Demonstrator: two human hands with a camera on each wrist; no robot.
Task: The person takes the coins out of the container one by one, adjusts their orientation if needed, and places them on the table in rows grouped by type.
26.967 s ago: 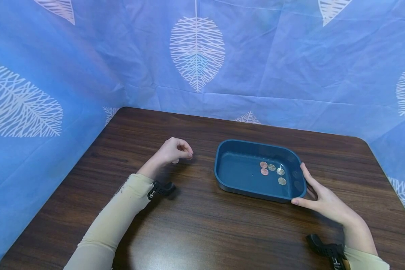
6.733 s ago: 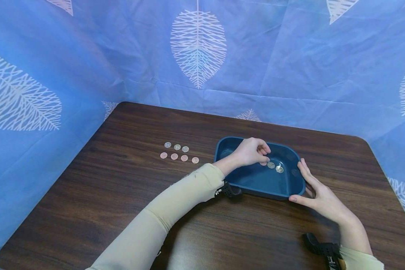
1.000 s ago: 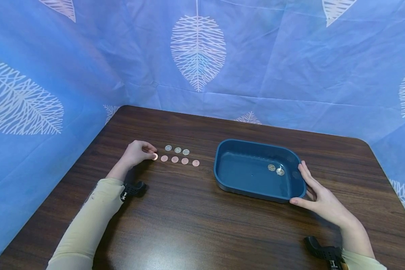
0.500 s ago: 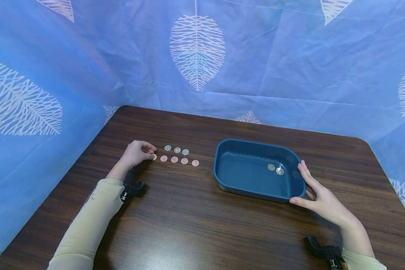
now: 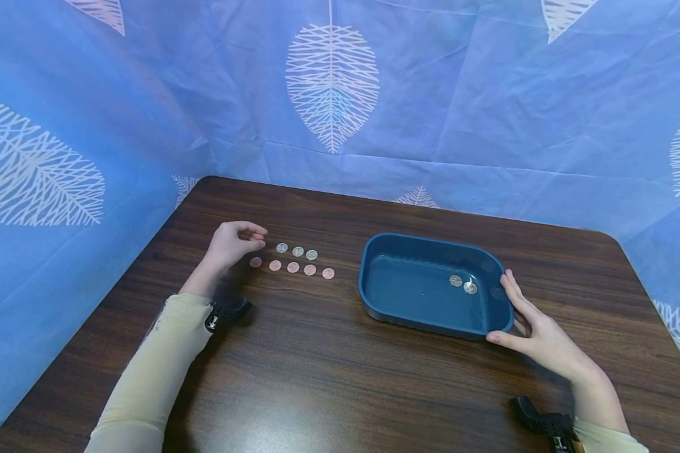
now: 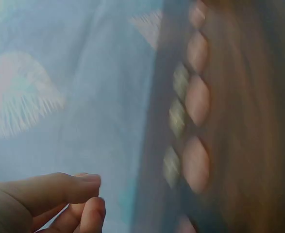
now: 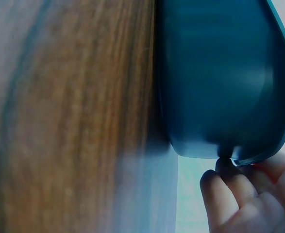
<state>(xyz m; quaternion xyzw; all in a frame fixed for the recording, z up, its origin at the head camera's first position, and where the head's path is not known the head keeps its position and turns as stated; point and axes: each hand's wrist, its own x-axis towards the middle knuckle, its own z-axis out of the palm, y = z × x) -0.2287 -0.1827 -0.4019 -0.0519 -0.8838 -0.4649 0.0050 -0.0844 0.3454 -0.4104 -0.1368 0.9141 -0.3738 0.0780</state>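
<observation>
In the head view, my left hand (image 5: 235,244) hovers just above the left end of a row of copper coins. Its thumb and fingers are loosely bent with nothing between them, as the left wrist view also shows. The leftmost copper coin (image 5: 255,262) lies flat below it, and several more continue the row rightward. Behind them is a shorter row of three silver-coloured coins (image 5: 298,251). My right hand (image 5: 535,330) holds the right end of a blue plastic tray (image 5: 413,321), thumb at the near corner and fingers against the end wall. Two silver-coloured coins (image 5: 463,284) lie inside, toward the right.
Everything rests on a dark wood-grain table (image 5: 328,377) with rounded corners. A blue cloth with white leaf prints (image 5: 459,113) hangs behind and to the left and right. Black wrist mounts (image 5: 538,418) sit on both forearms.
My left hand has let go of the leftmost copper coin and risen slightly. Over the longer span, coins have moved from the tray into two rows on the table. My right hand stays put.
</observation>
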